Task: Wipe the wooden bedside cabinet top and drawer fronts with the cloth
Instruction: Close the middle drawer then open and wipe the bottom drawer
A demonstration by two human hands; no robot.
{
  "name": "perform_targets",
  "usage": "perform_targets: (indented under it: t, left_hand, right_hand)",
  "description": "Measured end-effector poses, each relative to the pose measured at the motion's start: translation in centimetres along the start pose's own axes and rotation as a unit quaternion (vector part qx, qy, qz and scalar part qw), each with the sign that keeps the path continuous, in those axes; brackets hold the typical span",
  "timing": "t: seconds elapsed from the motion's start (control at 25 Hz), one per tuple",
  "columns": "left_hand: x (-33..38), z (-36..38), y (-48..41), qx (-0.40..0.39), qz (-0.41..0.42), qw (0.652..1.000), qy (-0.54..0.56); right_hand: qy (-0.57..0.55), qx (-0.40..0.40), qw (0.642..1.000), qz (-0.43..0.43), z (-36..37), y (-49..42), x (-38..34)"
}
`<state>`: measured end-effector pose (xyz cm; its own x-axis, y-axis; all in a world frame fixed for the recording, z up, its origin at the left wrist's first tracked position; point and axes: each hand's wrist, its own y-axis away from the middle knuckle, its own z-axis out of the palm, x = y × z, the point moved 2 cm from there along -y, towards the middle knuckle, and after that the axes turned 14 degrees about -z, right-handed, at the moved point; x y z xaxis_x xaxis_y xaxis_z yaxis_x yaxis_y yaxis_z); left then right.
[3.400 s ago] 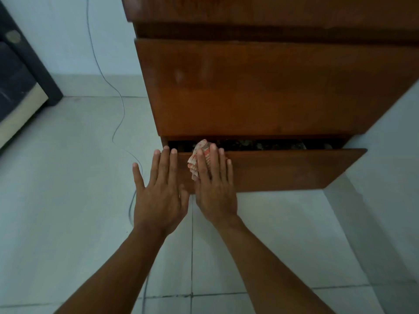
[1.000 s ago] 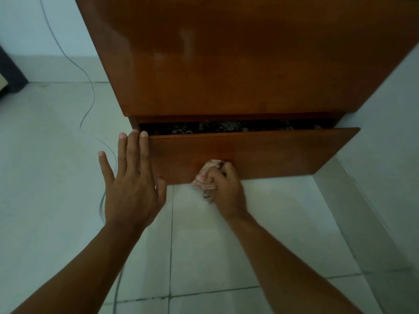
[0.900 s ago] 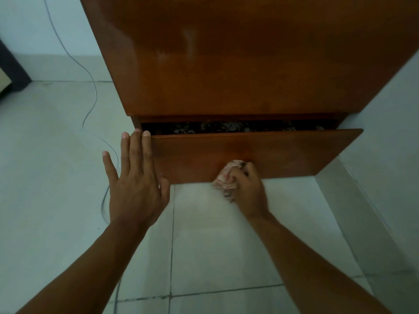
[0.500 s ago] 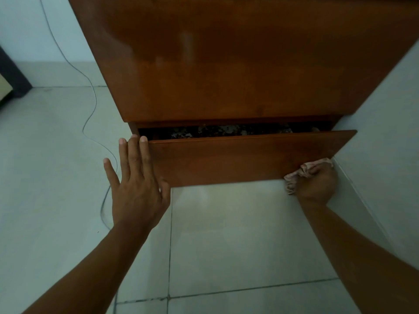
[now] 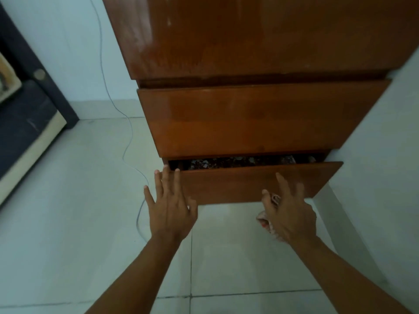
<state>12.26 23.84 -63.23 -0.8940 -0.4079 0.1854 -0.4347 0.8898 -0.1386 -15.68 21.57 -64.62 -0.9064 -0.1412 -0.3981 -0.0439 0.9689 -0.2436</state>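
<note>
The wooden bedside cabinet (image 5: 249,41) fills the upper middle of the head view. Its upper drawer front (image 5: 249,118) is closed. The lower drawer front (image 5: 238,184) stands pulled out a little, with dark contents showing in the gap. My left hand (image 5: 170,207) lies flat, its fingertips on the left end of the lower drawer front. My right hand (image 5: 292,214) reaches toward the right half of that front with fingers stretched out. The light patterned cloth (image 5: 264,219) is tucked between its thumb and palm and hangs below the drawer's lower edge.
A thin cable (image 5: 127,132) runs down the wall and across the pale tiled floor (image 5: 79,223) just left of the cabinet. A dark piece of furniture (image 5: 22,123) stands at the far left. A white wall (image 5: 385,177) meets the cabinet's right side.
My right hand has come back left from the drawer's right end and its fingers have straightened. The view has tilted up, showing the upper drawer. My left hand stays at the left end.
</note>
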Motion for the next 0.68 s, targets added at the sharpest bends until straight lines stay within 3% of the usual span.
perform_targets:
  t: [0.2, 0.68]
  left_hand:
    - [1.4, -0.9, 0.7, -0.013, -0.034, 0.999, 0.030]
    - [1.4, -0.8, -3.6, -0.108, -0.034, 0.992, -0.063]
  right_hand:
    - [0.053, -0.030, 0.996, -0.058, -0.1, 0.2, 0.1]
    - [0.048, -0.123, 0.990, -0.041, -0.6, -3.6, -1.6]
